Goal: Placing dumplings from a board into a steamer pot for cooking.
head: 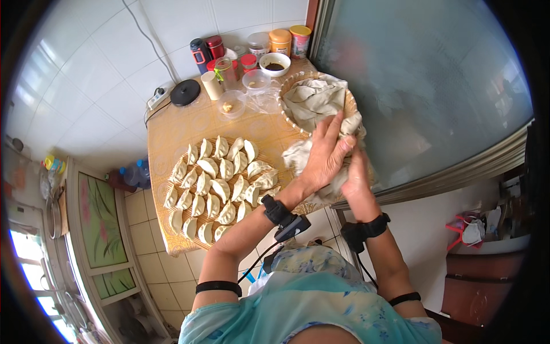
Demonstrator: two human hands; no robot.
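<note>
My left hand point(325, 155) lies against a crumpled grey-beige cloth point(316, 101), its fingers extended toward the basket and its thumb across toward the other hand. Close beside it, my right hand point(358, 176) touches the same bunch of cloth, with most of its fingers hidden. Whether either hand grips the fabric cannot be made out. The cloth fills a round woven basket point(287, 112) and hangs over its near rim onto the table. Left of my forearm, several crescent-shaped dumplings point(220, 189) sit in rows on a round slatted tray point(192, 168).
A gold patterned tablecloth point(165, 133) covers the table. Along its back stand a white bowl point(275, 64) with dark contents, clear plastic tubs point(232, 105), jars point(280, 41) and a black lid point(185, 92). A frosted glass door point(412, 86) borders the right side.
</note>
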